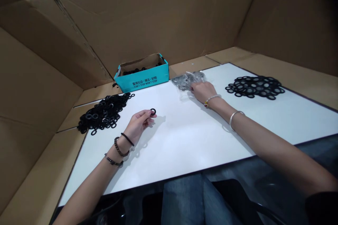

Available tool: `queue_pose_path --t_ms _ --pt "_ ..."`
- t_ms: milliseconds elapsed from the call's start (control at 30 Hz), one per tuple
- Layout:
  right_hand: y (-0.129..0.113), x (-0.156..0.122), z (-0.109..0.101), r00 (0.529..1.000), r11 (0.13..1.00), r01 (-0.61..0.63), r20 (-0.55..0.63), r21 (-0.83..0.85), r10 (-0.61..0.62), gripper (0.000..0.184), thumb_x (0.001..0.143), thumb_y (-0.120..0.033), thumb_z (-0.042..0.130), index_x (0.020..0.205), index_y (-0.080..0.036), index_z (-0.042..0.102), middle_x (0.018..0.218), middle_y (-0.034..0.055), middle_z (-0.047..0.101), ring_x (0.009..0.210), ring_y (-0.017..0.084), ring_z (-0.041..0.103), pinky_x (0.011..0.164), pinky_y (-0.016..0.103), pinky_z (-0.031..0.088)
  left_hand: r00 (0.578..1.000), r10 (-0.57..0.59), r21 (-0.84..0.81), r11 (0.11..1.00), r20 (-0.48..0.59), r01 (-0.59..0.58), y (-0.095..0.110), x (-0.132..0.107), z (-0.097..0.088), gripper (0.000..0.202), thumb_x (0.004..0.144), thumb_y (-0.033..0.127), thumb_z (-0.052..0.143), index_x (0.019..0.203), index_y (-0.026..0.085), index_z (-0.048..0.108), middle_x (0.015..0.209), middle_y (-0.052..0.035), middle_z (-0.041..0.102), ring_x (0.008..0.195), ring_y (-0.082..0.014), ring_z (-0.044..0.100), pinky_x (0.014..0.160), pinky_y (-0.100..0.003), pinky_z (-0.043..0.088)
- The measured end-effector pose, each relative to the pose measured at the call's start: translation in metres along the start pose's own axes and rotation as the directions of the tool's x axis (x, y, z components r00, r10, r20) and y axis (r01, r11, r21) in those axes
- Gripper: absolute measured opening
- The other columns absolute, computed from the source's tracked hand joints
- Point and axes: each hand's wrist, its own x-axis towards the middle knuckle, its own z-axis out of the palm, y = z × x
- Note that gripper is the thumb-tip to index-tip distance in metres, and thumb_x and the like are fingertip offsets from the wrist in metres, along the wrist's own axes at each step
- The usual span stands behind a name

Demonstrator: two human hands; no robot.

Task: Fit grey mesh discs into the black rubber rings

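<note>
Between the thumb and fingers of my left hand [139, 123] is a small black ring [153, 111], held up over the white board. My right hand [203, 92] reaches to a clear plastic bag [185, 81] of grey, thin-looking pieces. Its fingers are bent together at the bag's edge, and whatever they pinch is hidden. A heap of black rings [105, 112] lies at the left of the board. On the right lies a flatter pile of black rings with grey centres [255, 87].
A turquoise box [148, 79] holding more black pieces stands at the back of the white board [169, 147]. Cardboard walls [158, 14] rise behind and at both sides. My legs in jeans [185, 200] are below the front edge.
</note>
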Motion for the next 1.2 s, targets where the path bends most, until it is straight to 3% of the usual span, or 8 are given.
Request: queue_pose_path --t_ms 200,267,333,400,500,800,1000,1200 --pt "-0.006 -0.004 -0.009 0.963 0.956 0.067 -0.269 0.286 0.013 0.01 0.081 -0.017 0.047 0.08 -0.014 0.056 0.089 0.0129 0.06 0.087 0.024 0.053 0.075 0.037 0.041 1.0 0.004 0.022 1.0 -0.005 -0.004 -0.006 0.004 -0.003 0.031 0.061 0.037 0.075 0.077 0.012 0.065 0.073 -0.0059 0.069 0.057 -0.0081 0.056 0.058 -0.021 0.044" --pt "-0.017 -0.008 -0.013 0.949 0.862 0.079 -0.302 0.5 0.088 0.008 0.081 -0.021 0.048 0.08 -0.016 0.054 0.086 0.01 0.059 0.081 0.021 0.054 0.073 0.034 0.042 0.999 0.034 0.048 0.998 -0.011 -0.034 -0.008 0.004 0.0 0.029 0.062 0.037 0.074 0.075 0.012 0.065 0.069 -0.005 0.068 0.056 -0.0082 0.056 0.056 -0.02 0.043" --pt "-0.035 -0.016 -0.018 0.966 0.59 0.068 -0.201 0.804 0.163 0.011 0.078 -0.027 0.053 0.076 -0.017 0.051 0.075 0.0056 0.058 0.069 0.016 0.053 0.065 0.031 0.044 0.997 0.079 0.085 0.993 -0.02 -0.077 -0.009 0.002 0.004 0.029 0.063 0.038 0.073 0.073 0.013 0.065 0.065 -0.0035 0.066 0.051 -0.0063 0.051 0.049 -0.017 0.038" --pt "-0.059 -0.028 -0.025 0.997 0.258 -0.014 -0.006 0.966 0.077 0.021 0.072 -0.034 0.061 0.074 -0.017 0.05 0.069 0.0028 0.057 0.062 0.013 0.054 0.061 0.029 0.045 0.993 0.115 0.14 0.984 -0.028 -0.11 -0.01 -0.002 0.009 0.03 0.063 0.04 0.073 0.072 0.012 0.065 0.063 -0.0025 0.065 0.046 -0.0044 0.046 0.042 -0.016 0.03" --pt "-0.093 -0.05 -0.034 0.98 0.042 -0.119 0.124 0.992 -0.157 0.031 0.064 -0.039 0.07 0.075 -0.016 0.053 0.072 0.0024 0.059 0.062 0.011 0.056 0.062 0.027 0.046 0.99 0.136 0.183 0.975 -0.032 -0.128 -0.009 -0.008 0.017 0.03 0.064 0.04 0.071 0.071 0.012 0.065 0.056 -0.0004 0.06 0.044 -0.0043 0.043 0.04 -0.016 0.028" --pt "-0.112 -0.073 -0.033 0.97 0.071 -0.174 0.184 0.982 -0.16 0.032 0.069 -0.038 0.067 0.089 -0.015 0.057 0.069 0.0016 0.061 0.062 0.011 0.057 0.058 0.024 0.044 0.993 0.088 0.152 0.983 0.072 -0.099 -0.013 -0.017 0.024 0.026 0.064 0.036 0.072 0.072 0.013 0.062 0.052 0.0015 0.057 0.046 -0.0065 0.048 0.044 -0.017 0.035" --pt "-0.11 -0.076 -0.035 0.944 0.276 -0.154 0.224 0.949 -0.243 0.024 0.078 -0.038 0.056 0.081 -0.014 0.056 0.075 0.0049 0.063 0.067 0.012 0.056 0.06 0.025 0.043 0.99 0.089 0.093 0.991 0.113 -0.1 -0.022 -0.013 0.022 0.023 0.063 0.034 0.073 0.069 0.013 0.065 0.054 -0.0011 0.06 0.051 -0.0094 0.053 0.053 -0.021 0.042" --pt "-0.109 -0.077 -0.041 0.933 0.462 0.011 0.157 0.887 -0.323 0.017 0.084 -0.031 0.047 0.081 -0.015 0.052 0.072 0.0019 0.058 0.063 0.01 0.05 0.059 0.024 0.039 0.968 0.217 0.337 0.908 0.127 -0.248 -0.026 -0.012 0.019 0.016 0.071 0.03 0.066 0.069 0.014 0.066 0.062 -0.0041 0.065 0.056 -0.0122 0.057 0.054 -0.022 0.043"
